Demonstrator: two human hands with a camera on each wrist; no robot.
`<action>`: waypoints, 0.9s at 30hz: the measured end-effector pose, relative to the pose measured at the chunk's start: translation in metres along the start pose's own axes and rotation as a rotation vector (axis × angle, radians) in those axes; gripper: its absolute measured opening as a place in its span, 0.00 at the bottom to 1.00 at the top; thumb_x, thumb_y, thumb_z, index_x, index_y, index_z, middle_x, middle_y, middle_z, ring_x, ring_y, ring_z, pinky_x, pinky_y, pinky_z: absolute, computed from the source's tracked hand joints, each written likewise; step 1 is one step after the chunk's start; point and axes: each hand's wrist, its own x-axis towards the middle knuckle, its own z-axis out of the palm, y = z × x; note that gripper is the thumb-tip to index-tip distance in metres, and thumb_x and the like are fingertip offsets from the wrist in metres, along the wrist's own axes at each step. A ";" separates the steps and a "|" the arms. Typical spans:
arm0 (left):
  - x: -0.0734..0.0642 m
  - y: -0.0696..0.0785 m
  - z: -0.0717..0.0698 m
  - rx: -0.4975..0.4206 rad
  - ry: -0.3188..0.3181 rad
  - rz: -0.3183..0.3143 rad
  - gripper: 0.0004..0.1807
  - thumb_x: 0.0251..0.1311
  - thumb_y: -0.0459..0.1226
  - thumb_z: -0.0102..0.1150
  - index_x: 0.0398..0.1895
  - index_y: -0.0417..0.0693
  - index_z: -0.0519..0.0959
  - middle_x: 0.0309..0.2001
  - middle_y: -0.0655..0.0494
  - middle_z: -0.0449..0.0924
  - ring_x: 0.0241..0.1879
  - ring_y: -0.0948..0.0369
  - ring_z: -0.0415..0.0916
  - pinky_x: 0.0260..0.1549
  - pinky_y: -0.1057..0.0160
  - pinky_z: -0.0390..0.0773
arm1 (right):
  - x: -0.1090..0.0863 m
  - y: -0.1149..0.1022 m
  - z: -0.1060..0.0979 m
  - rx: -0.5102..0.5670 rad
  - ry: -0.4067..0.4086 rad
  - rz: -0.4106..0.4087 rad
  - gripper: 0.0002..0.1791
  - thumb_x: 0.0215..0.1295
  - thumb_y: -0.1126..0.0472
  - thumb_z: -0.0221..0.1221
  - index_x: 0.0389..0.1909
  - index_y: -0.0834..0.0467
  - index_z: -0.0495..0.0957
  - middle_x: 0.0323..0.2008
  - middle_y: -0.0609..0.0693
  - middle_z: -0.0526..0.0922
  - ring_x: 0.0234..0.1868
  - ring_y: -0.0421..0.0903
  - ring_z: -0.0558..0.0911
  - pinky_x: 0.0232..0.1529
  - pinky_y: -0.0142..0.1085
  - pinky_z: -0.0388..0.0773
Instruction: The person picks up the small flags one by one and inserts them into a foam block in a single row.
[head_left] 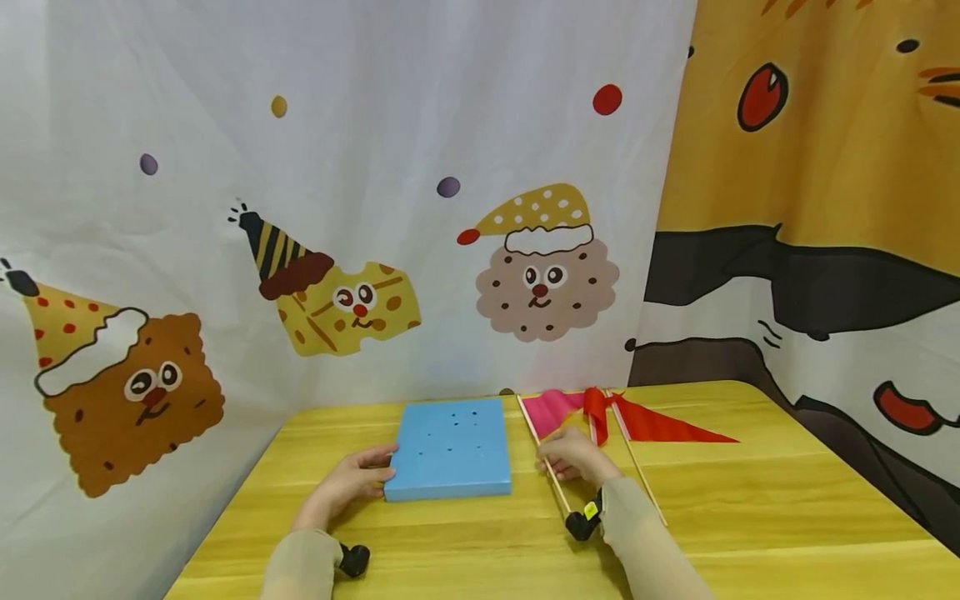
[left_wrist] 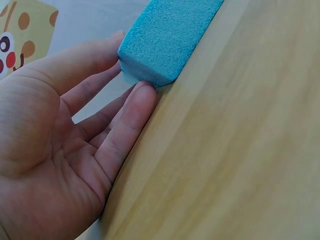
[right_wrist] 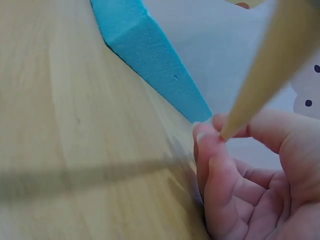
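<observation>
A blue foam block (head_left: 450, 454) with several small holes in its top lies flat on the table. At its left edge is my left hand (head_left: 352, 483), the relaxed fingertips touching the side and corner of the foam (left_wrist: 165, 40). My right hand (head_left: 573, 457), to the right of the block, pinches the thin wooden stick of a pink pennant flag (head_left: 553, 408). In the right wrist view the stick (right_wrist: 272, 70) runs from the fingertips toward the camera, with the block (right_wrist: 150, 55) beyond.
Right of my right hand lie a red flag (head_left: 675, 421) on a long stick and a bunched red flag (head_left: 596, 408). The wooden table (head_left: 450, 550) ends at a white curtain (head_left: 375, 125) with cartoon prints. An orange patterned curtain (head_left: 840, 167) hangs at the right.
</observation>
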 end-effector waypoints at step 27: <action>-0.002 0.001 0.000 0.018 0.003 0.035 0.33 0.65 0.39 0.61 0.71 0.40 0.64 0.67 0.33 0.60 0.56 0.48 0.72 0.44 0.54 0.80 | -0.004 -0.024 -0.006 0.164 -0.027 0.003 0.23 0.68 0.62 0.56 0.58 0.73 0.70 0.37 0.63 0.84 0.25 0.45 0.82 0.28 0.36 0.81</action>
